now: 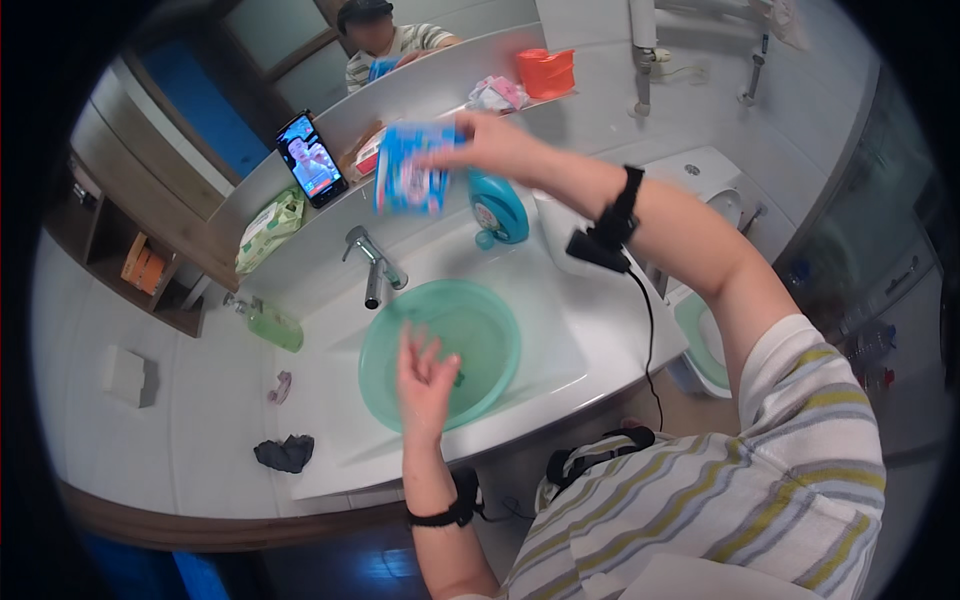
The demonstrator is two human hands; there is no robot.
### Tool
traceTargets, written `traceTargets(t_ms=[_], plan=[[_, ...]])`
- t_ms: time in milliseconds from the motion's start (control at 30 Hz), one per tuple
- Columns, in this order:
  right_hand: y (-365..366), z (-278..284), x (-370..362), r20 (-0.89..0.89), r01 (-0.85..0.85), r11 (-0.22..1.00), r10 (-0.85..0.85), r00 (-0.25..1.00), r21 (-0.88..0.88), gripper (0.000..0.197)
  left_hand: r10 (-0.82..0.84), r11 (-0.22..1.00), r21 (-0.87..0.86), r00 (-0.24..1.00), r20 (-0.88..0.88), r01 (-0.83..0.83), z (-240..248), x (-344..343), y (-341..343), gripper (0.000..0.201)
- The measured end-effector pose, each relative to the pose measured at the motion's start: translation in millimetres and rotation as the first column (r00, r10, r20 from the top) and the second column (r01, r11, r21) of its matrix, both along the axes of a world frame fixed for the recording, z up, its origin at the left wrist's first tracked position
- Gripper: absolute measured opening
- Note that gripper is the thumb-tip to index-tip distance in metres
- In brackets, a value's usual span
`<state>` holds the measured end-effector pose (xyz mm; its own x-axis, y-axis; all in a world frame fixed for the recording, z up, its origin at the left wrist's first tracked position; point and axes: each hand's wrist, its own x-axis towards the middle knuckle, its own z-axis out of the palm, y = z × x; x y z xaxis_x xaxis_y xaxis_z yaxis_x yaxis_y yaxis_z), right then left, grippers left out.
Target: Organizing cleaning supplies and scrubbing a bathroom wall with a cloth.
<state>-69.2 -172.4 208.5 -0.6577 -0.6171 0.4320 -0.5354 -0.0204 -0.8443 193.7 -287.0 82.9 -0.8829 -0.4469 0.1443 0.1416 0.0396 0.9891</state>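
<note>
My right hand is closed on a blue packet with pink and white printing, holding it above the back of the sink counter; motion blurs it, and I cannot tell whether it is a bag or a box. Over the green plastic basin, my left hand hovers with its fingers apart and nothing in them. The basin sits in the white sink under the chrome faucet and holds water. A small dark green thing lies in the water, partly behind my left fingers.
Behind the right hand stands a blue detergent bottle. A propped phone and a green wipes pack rest on the ledge. A green pump bottle and a dark cloth are at left. A toilet stands at right.
</note>
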Motion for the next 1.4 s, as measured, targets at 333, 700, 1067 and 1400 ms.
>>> traceTargets(t_ms=[333,700,1067,1400], plan=[[44,-33,30,-0.226,-0.036,0.977,0.084,0.971,0.208,0.061,0.064,0.978,0.206,0.989,-0.134,-0.035,41,-59,22,0.043],[15,-15,-113,-0.566,0.704,0.688,-0.515,0.644,0.175,0.063,0.255,0.931,0.279,0.966,-0.031,-0.237,11,-13,31,0.027],[47,-24,-32,-0.558,0.220,0.965,-0.263,0.787,-0.144,0.043,0.336,0.818,0.477,0.940,0.054,-0.320,9,-20,35,0.036],[59,-72,83,-0.585,0.026,1.000,-0.025,0.811,-0.007,0.038,0.282,0.809,0.574,0.941,-0.185,-0.129,23,-66,43,0.034]])
